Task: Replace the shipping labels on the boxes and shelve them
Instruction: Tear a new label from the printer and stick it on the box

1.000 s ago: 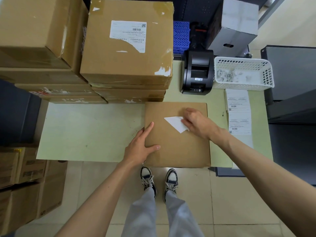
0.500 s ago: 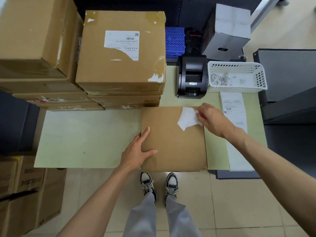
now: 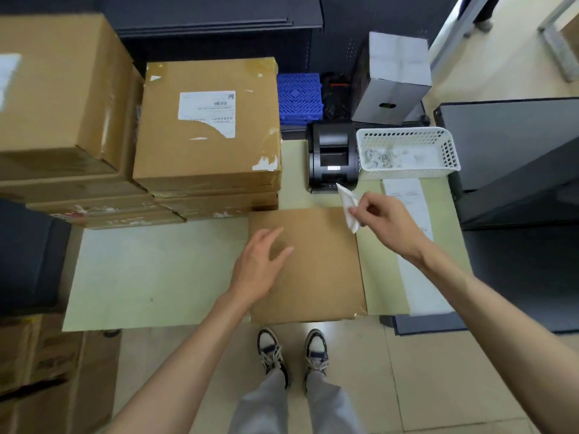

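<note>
Head view has your right hand (image 3: 380,219) pinching the peeled label (image 3: 348,206) above the flat box's (image 3: 308,267) far right corner, while your left hand (image 3: 258,266) lies relaxed and flat on it. Adhesive may cling to your fingers, so the scrap could miss the white basket (image 3: 451,151) and drop onto the fresh label strip (image 3: 407,195).

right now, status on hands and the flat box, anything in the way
Right hand pinches peeled label, lifted off box. Left hand open over flat box, top bare. White basket just beyond the label, path clear.
</note>
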